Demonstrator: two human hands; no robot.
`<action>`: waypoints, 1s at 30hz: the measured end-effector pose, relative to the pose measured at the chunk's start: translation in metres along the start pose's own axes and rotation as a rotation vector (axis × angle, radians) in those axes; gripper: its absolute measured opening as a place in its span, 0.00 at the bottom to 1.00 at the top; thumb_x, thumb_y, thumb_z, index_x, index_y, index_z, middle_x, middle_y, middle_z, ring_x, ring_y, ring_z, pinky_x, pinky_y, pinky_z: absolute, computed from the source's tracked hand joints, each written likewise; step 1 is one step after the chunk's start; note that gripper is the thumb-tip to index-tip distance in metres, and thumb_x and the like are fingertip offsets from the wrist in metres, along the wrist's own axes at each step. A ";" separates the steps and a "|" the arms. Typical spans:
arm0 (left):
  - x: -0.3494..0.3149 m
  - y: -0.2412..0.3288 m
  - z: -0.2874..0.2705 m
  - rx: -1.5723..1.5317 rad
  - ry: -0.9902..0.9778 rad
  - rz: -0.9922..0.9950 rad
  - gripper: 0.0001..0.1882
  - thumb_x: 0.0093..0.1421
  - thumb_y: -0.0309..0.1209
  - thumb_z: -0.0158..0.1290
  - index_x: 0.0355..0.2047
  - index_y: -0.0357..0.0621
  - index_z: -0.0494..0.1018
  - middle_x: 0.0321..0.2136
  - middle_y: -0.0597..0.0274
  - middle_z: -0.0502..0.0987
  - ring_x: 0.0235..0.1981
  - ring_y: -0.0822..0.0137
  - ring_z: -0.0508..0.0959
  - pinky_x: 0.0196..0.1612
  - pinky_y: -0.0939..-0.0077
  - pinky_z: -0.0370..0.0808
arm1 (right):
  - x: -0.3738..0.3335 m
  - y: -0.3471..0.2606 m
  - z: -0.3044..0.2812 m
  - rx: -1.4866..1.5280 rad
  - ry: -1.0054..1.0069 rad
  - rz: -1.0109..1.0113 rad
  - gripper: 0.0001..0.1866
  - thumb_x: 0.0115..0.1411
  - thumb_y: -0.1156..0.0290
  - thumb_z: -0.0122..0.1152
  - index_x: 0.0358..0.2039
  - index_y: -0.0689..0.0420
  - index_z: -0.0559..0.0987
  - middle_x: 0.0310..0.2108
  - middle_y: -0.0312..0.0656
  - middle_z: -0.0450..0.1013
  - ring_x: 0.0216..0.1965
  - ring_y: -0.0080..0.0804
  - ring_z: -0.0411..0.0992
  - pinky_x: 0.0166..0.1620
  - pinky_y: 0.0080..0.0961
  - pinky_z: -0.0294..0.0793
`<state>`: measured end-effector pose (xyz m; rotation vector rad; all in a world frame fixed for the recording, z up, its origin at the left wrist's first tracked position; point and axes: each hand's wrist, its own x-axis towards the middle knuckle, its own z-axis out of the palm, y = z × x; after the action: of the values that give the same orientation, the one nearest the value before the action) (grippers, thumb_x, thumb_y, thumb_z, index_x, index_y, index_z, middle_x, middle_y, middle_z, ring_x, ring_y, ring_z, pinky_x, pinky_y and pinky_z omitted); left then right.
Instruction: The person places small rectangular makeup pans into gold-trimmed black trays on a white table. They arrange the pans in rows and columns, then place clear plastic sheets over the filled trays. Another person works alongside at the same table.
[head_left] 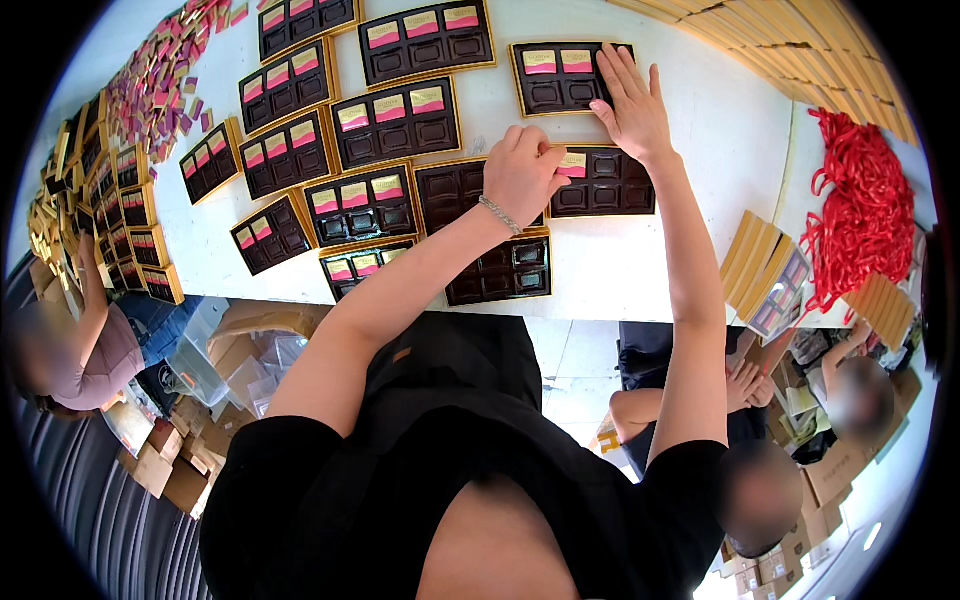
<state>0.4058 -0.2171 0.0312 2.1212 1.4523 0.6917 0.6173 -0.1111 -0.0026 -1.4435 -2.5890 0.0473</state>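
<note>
My left hand [520, 168] is closed, its fingertips pinched at a small pink and gold wrapped piece [572, 165] in the upper left compartment of a dark brown tray [605, 190]. Beneath its wrist lies another dark tray [445, 190] with gold edges, partly hidden by the hand. My right hand [632, 108] lies flat with fingers stretched out, over the right end of a gold-edged box [545, 97]. Two wrapped pieces [558, 62] show in that box's upper row; the compartments under my fingers are hidden.
Several part-filled gold-edged boxes [395, 125] spread across the white table [600, 260]. A heap of wrapped pieces [165, 85] lies far left. Red ribbons [860, 200] and stacked gold boxes [755, 265] are on the right. Co-workers sit at left and lower right.
</note>
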 end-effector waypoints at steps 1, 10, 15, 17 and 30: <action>0.003 0.006 -0.006 0.014 -0.004 0.006 0.25 0.41 0.36 0.67 0.41 0.45 0.76 0.34 0.65 0.69 0.39 0.63 0.68 0.39 0.69 0.69 | 0.000 0.000 0.001 0.013 0.008 0.012 0.35 0.64 0.48 0.45 0.67 0.51 0.55 0.69 0.35 0.49 0.70 0.36 0.45 0.67 0.54 0.42; -0.017 0.003 0.000 0.304 -0.334 0.297 0.43 0.52 0.56 0.53 0.61 0.39 0.62 0.64 0.56 0.59 0.67 0.58 0.55 0.64 0.43 0.52 | 0.008 -0.003 -0.006 0.010 -0.074 0.023 0.39 0.62 0.44 0.46 0.67 0.54 0.55 0.69 0.39 0.49 0.70 0.36 0.45 0.68 0.54 0.35; 0.024 -0.030 -0.082 0.247 -0.129 0.131 0.34 0.58 0.48 0.49 0.58 0.38 0.63 0.61 0.52 0.62 0.64 0.57 0.59 0.63 0.34 0.48 | 0.061 -0.045 -0.047 0.126 0.155 -0.068 0.28 0.63 0.63 0.53 0.61 0.60 0.64 0.61 0.47 0.62 0.62 0.45 0.60 0.64 0.46 0.54; 0.062 -0.106 -0.144 0.215 0.107 -0.048 0.24 0.56 0.32 0.49 0.53 0.36 0.64 0.51 0.49 0.69 0.55 0.53 0.69 0.59 0.31 0.53 | 0.089 -0.078 -0.050 0.236 0.219 -0.076 0.23 0.57 0.75 0.58 0.55 0.60 0.70 0.53 0.49 0.70 0.53 0.46 0.70 0.55 0.40 0.68; 0.183 -0.427 -0.261 0.680 0.037 -0.222 0.17 0.56 0.39 0.56 0.47 0.56 0.75 0.39 0.60 0.78 0.47 0.56 0.74 0.49 0.62 0.73 | 0.454 -0.218 0.112 0.198 0.034 -0.093 0.18 0.54 0.78 0.57 0.47 0.56 0.77 0.46 0.46 0.73 0.47 0.47 0.71 0.49 0.37 0.72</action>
<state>-0.0040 0.1205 -0.0167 2.3566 2.1246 0.1532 0.1813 0.1644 -0.0251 -1.2441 -2.5374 0.2569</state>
